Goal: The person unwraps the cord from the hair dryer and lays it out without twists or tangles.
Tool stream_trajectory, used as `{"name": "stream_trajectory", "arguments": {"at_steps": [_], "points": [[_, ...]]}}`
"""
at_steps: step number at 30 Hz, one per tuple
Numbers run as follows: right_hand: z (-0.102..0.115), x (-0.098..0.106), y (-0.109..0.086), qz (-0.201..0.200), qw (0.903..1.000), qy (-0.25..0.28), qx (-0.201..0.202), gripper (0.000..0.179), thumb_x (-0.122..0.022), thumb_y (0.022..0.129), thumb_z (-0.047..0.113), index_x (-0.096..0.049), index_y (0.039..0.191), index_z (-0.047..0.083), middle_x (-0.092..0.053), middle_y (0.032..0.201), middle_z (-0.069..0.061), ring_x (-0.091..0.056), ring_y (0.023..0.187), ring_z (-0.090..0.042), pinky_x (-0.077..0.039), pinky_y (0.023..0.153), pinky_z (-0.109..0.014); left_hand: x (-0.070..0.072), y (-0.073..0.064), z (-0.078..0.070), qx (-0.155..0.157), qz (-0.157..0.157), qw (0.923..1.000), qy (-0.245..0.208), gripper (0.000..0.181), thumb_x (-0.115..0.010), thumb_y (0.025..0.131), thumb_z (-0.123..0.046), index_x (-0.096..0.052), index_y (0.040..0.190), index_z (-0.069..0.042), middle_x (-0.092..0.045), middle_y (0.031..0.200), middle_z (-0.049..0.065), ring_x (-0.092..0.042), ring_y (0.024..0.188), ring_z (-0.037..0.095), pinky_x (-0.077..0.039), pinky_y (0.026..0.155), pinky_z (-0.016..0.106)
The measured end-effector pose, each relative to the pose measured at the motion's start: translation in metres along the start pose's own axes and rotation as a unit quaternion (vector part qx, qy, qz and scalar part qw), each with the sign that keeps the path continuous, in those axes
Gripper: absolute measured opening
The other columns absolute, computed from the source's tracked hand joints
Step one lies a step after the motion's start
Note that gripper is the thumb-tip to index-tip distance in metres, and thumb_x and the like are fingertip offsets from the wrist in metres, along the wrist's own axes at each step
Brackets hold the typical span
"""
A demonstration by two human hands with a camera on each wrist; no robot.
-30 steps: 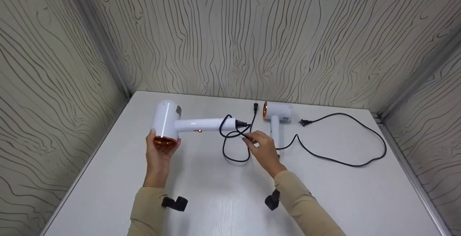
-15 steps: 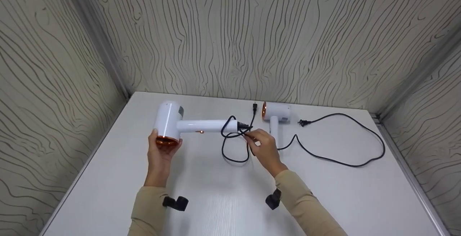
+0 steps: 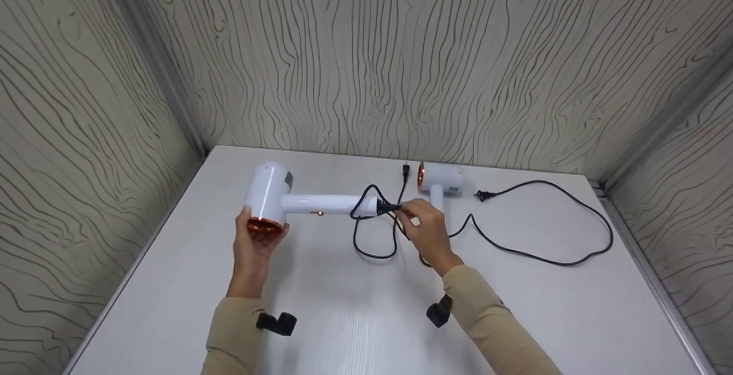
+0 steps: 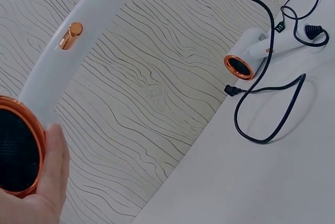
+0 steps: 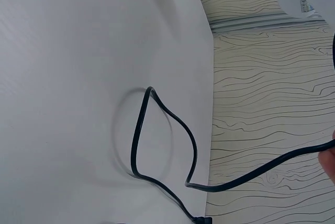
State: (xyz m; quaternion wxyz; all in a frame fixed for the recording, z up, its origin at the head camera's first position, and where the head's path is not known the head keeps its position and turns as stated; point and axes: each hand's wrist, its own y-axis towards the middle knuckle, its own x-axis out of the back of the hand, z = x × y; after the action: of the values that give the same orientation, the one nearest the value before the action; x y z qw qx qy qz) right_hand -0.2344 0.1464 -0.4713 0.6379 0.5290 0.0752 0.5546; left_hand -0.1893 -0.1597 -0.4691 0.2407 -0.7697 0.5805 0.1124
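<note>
A white hair dryer (image 3: pixel 329 204) with a copper-coloured rim and button is held sideways above the table, its handle pointing right. My left hand (image 3: pixel 252 252) grips its barrel from below, near the copper rim. In the left wrist view, fingers (image 4: pixel 54 166) lie along that rim (image 4: pixel 32 116). At the handle's end, my right hand (image 3: pixel 426 231) pinches the black cord (image 3: pixel 375 257) just past the ribbed sleeve (image 3: pixel 385 206). One loop of the cord passes around the handle's end. Its plug (image 3: pixel 406 170) lies toward the back of the table.
A second white hair dryer (image 3: pixel 445 177) lies on the table (image 3: pixel 343 306) behind my right hand. Its cord (image 3: pixel 564 263) sweeps out to the right in a wide loop, ending at a plug (image 3: pixel 484 195). Patterned panels (image 3: pixel 366 66) enclose the table's back and sides.
My right hand has moved slightly right, drawing the cord beside the ribbed sleeve. The handle's end has dipped a little. My left hand keeps its hold on the barrel.
</note>
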Motion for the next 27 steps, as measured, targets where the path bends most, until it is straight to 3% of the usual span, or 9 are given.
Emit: {"name": "stream_trajectory", "arguments": {"at_steps": [8, 16, 27], "points": [[-0.0024, 0.0062, 0.0048, -0.027, 0.9995, 0.008, 0.016, 0.009, -0.073, 0.080, -0.003, -0.073, 0.087, 0.002, -0.070, 0.080, -0.010, -0.066, 0.073, -0.017, -0.053, 0.068, -0.010, 0.0017, 0.0011, 0.0000, -0.006, 0.000, 0.9996, 0.026, 0.065, -0.031, 0.098, -0.057, -0.023, 0.146, -0.014, -0.044, 0.126, 0.006, -0.060, 0.098, 0.010, -0.057, 0.089, 0.022], [-0.0001, 0.0082, 0.0066, -0.036, 0.9990, 0.018, 0.017, 0.008, -0.073, 0.080, -0.001, -0.073, 0.087, 0.002, -0.071, 0.080, -0.010, -0.066, 0.072, -0.018, -0.051, 0.069, -0.007, 0.0037, 0.0023, 0.0008, 0.007, -0.011, 0.9999, 0.007, 0.066, -0.033, 0.097, -0.058, -0.021, 0.146, -0.017, -0.042, 0.127, 0.005, -0.059, 0.101, 0.011, -0.057, 0.090, 0.022], [0.0038, 0.0051, 0.0033, -0.067, 0.9957, 0.020, 0.061, 0.016, -0.076, 0.072, -0.010, -0.073, 0.084, 0.001, -0.069, 0.076, -0.009, -0.064, 0.069, -0.017, -0.052, 0.065, -0.012, 0.0045, 0.0060, -0.0003, 0.021, -0.037, 0.9990, -0.014, 0.073, -0.038, 0.094, -0.063, -0.015, 0.152, -0.024, -0.039, 0.132, 0.000, -0.048, 0.125, 0.022, -0.052, 0.101, 0.028]]}}
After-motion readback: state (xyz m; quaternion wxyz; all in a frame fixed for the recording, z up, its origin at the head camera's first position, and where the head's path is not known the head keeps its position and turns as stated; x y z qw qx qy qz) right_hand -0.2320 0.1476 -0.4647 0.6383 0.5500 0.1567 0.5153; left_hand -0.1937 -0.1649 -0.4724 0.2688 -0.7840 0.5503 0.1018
